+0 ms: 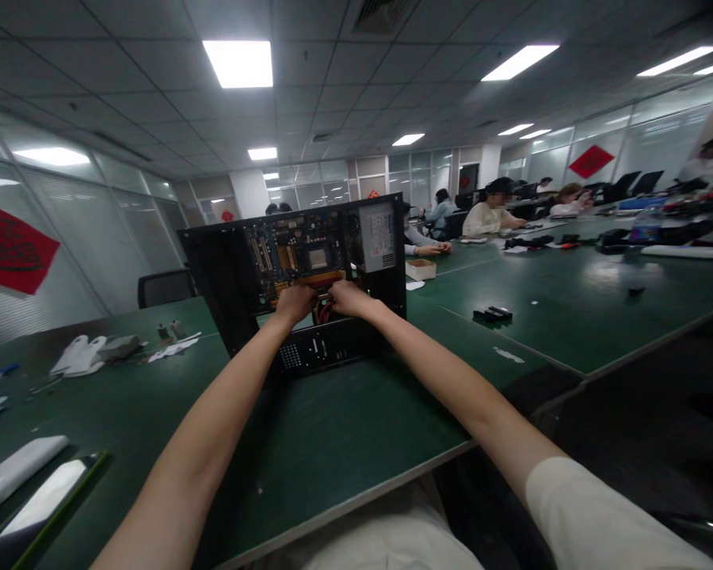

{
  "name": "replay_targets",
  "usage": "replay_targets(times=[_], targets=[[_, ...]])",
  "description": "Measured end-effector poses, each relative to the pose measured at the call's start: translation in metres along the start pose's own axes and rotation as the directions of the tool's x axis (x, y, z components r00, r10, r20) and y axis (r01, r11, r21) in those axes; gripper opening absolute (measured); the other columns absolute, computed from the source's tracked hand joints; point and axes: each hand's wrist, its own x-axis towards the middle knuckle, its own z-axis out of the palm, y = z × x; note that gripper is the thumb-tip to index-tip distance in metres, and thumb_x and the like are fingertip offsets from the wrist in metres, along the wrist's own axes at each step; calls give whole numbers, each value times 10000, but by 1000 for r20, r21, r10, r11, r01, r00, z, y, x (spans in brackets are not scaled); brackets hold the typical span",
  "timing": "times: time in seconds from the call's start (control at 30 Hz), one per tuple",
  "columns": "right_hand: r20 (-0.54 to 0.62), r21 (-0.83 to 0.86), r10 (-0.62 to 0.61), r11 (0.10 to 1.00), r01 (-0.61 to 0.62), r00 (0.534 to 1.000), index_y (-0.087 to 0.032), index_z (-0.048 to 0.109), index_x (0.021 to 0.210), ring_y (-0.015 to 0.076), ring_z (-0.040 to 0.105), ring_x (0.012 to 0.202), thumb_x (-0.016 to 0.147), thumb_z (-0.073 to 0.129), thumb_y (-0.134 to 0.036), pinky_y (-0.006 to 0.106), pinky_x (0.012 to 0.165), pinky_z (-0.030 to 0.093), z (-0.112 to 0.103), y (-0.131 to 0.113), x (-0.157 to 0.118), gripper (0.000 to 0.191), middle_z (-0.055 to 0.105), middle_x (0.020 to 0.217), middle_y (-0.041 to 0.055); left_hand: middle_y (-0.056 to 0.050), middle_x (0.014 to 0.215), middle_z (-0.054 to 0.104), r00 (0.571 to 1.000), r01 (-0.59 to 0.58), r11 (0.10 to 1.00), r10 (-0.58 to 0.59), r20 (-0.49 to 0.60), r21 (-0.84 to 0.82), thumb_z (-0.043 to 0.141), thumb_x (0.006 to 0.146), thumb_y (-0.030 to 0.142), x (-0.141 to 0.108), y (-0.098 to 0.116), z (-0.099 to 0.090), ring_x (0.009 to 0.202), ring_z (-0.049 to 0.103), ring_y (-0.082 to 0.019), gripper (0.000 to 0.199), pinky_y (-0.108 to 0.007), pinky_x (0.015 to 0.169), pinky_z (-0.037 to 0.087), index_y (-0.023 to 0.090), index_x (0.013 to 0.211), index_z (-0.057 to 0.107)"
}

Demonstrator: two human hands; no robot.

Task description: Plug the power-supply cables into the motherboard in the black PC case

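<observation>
A black computer case (338,342) stands upright on the green table with its open side toward me. Inside it are a motherboard (285,253) with a bare square chip area and a grey power supply (378,237) at the upper right. My left hand (295,302) is closed at the board's lower edge, what its fingers hold being hidden. Just to its right, my right hand (349,298) is closed around the top of a bundle of dark and red cables (323,313). The cables' upper ends are covered by my fingers.
On the left lie a white plastic bag (78,355), a grey box (120,348) and a glossy dark panel (47,507). To the right are a small open box (421,270) and black parts (493,315). Several people sit farther along the tables.
</observation>
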Motion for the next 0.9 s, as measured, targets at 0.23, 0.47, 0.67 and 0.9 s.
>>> replay_targets(times=[0.23, 0.47, 0.67, 0.9], targets=[[-18, -60, -181, 982, 180, 983, -69, 742, 1239, 302, 683, 1225, 974, 555, -89, 343, 1025, 527, 4, 6, 20, 325, 695, 1314, 220, -156, 1170, 793, 1000, 3, 1000, -3, 1, -10, 522, 1001, 286, 0, -2, 2, 1119, 743, -334, 348, -399, 920, 568, 242, 1163, 826], [-13, -87, -209, 974, 207, 978, -77, 692, 1297, 292, 700, 1200, 993, 472, -43, 367, 1018, 542, 11, 8, 30, 376, 681, 1335, 218, -154, 1225, 781, 1000, 3, 1000, -3, 3, -20, 530, 1011, 312, -1, -3, 4, 1141, 736, -349, 352, -406, 920, 576, 253, 1200, 821], [-36, -85, -197, 977, 193, 980, -72, 685, 1280, 305, 710, 1186, 992, 480, -43, 369, 995, 547, 12, 5, 27, 355, 687, 1312, 229, -159, 1231, 778, 1000, 5, 1000, -5, -4, -12, 517, 1018, 298, -6, 0, -2, 1147, 732, -363, 363, -427, 914, 578, 233, 1206, 821], [-51, -84, -223, 972, 218, 974, -47, 675, 1304, 310, 690, 1214, 997, 493, -59, 390, 1036, 532, 10, 6, 26, 357, 679, 1327, 227, -157, 1217, 780, 1000, 1, 1000, -1, 3, -1, 536, 1019, 304, -6, 0, -4, 1135, 735, -374, 347, -436, 905, 577, 238, 1214, 815]])
